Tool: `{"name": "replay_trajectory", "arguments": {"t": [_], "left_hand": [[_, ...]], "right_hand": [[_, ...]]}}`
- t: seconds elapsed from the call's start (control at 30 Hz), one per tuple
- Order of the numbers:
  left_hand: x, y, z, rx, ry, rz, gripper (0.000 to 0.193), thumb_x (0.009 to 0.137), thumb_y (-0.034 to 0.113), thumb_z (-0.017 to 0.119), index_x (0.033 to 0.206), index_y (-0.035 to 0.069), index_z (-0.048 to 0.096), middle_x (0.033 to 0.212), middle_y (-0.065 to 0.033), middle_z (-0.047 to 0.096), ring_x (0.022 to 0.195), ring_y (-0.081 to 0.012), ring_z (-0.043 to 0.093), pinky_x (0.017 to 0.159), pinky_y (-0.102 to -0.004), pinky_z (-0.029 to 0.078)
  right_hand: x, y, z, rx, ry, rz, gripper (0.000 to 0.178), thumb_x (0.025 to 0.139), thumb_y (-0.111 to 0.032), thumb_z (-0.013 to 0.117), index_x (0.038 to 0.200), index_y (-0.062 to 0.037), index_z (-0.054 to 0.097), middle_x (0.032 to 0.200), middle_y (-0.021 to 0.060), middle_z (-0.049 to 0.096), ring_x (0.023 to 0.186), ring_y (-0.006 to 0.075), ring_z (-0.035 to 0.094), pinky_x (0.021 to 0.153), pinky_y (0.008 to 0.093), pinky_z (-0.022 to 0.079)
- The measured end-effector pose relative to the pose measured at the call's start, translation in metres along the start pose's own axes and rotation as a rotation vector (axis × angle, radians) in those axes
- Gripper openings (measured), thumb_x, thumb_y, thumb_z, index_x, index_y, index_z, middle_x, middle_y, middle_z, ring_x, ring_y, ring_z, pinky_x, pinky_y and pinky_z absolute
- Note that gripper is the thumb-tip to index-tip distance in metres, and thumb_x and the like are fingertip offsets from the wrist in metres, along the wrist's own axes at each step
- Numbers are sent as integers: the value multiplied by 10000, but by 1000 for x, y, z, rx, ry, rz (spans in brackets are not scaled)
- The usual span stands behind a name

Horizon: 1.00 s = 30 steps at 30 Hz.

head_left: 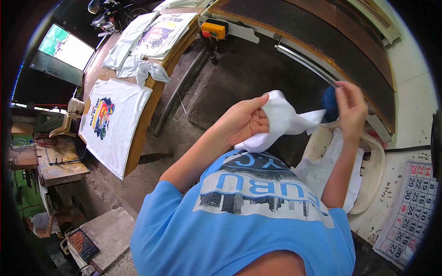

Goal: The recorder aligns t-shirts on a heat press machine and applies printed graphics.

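My left hand (248, 120) is closed around a bunched white cloth (287, 115), held in front of my body. One loose end of the cloth reaches to the right; whether it is a shirt cannot be made out. My right hand (352, 108) is raised at the right, slightly blurred, with thumb and fingertips drawn together. Any item in that pinch is too small or hidden to name. Just behind its fingertips lie the end of a shiny metal rod (306, 64) and a dark blue rounded thing (329, 103). The right hand is apart from the cloth's loose end.
A white plastic chair (378, 172) with white fabric (340, 168) stands at my right. The long table at left holds a flat printed white T-shirt (131, 103) and stacked shirts (168, 34). A yellow switch box (214, 30) and dark-topped bench (294, 23) are ahead.
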<state>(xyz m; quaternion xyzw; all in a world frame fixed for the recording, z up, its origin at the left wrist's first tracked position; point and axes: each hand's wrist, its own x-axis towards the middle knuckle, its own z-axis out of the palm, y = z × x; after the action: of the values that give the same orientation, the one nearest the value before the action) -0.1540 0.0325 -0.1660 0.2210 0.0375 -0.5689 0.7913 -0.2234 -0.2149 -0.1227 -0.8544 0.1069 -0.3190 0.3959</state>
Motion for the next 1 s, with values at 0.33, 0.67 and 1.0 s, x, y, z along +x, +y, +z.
{"name": "replay_trajectory", "arguments": {"t": [0.33,0.67,1.0], "left_hand": [[8,-17,15,188,70,425,365,920,268,428,1016,-74,512,895,-183,600,828,-216,615,787,-339,498],[6,-19,20,239,146,491,346,915,271,449,990,-60,513,893,-165,590,803,-189,614,731,-309,515],[15,-8,7,832,223,561,216,853,188,566,950,-1,603,798,-22,612,714,-85,587,690,-232,495]], "right_hand": [[-49,-64,57,16,-264,-336,130,687,-30,663,805,-7,616,821,85,573,728,210,570,622,283,467],[-49,-61,67,-94,-224,-503,113,700,1,612,809,3,584,807,93,558,714,234,555,622,316,465],[-35,-46,59,375,-422,88,46,844,-52,505,861,-11,516,834,66,561,752,170,553,653,309,448]]}}
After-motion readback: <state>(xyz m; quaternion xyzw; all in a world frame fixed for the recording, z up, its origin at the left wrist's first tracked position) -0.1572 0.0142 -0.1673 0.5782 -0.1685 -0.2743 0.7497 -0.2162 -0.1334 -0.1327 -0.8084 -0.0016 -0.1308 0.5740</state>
